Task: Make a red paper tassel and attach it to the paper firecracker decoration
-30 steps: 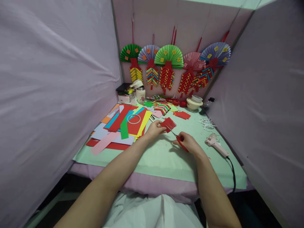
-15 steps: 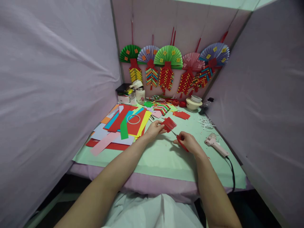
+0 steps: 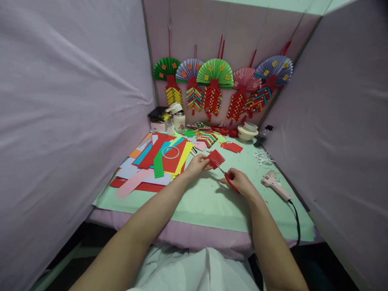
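Note:
My left hand (image 3: 198, 163) pinches the left edge of a small red paper piece (image 3: 214, 157), whose far right side is cut into thin fringe strips. My right hand (image 3: 239, 180) grips red-handled scissors (image 3: 230, 182). Their metal blades reach up and left into the fringed side of the paper. Both hands are above the pale green table covering (image 3: 200, 206). How far apart the blades are is too small to tell.
Coloured paper sheets (image 3: 145, 178) and a white ring (image 3: 171, 152) lie at left. A glue gun (image 3: 277, 186) with a black cord rests at right. Red paper pieces (image 3: 232, 147), a jar (image 3: 179, 122) and bowls (image 3: 247, 132) are behind. Paper fan decorations (image 3: 215, 72) hang on the back wall.
The scissors and my right hand have shifted slightly to the left, with the blades further into the red paper. My left hand keeps its place.

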